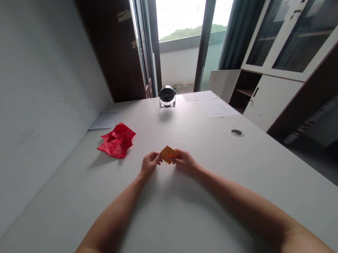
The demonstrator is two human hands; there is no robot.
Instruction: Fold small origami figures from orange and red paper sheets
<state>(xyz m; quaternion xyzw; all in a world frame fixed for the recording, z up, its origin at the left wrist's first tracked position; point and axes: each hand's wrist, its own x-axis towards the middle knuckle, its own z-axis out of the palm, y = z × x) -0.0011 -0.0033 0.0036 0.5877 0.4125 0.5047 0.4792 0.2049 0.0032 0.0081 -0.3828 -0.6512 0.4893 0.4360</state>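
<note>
Between my two hands is a small piece of folded orange paper (167, 153), its upper corner pointing away from me. My left hand (150, 162) pinches its left corner between thumb and fingers. At the right corner, my right hand (185, 160) grips the paper, with the thumb and a fingertip over its lower right part. A brighter orange strip shows beside the right fingers. Farther left on the white table (158, 228) lies a crumpled, creased sheet of red paper (117, 141), apart from both hands.
A round black device on a clear stand (167, 96) stands near the table's far edge. Printed sheets (219, 107) lie at the far right, and another sheet (104, 121) by the left wall. A cable hole (237, 133) is set into the right side.
</note>
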